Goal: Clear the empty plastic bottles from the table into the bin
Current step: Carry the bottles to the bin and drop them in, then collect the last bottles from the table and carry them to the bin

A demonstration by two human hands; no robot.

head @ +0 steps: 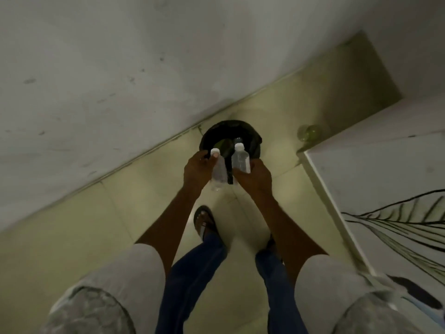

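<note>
I hold two clear plastic bottles with white caps over a round black bin (252,141) that stands on the floor against the wall. My left hand (196,168) grips the left bottle (219,171) by its side. My right hand (252,177) grips the right bottle (240,159) near its base. Both bottles point cap-first toward the bin's mouth. Inside the bin I see another capped bottle (238,140) lying in the dark liner.
A grey wall (108,68) runs along the left and behind the bin. A white surface with a leaf drawing (385,201) stands at the right. A greenish round object (309,133) lies on the pale tiled floor beside it. My sandalled foot (204,221) is below the hands.
</note>
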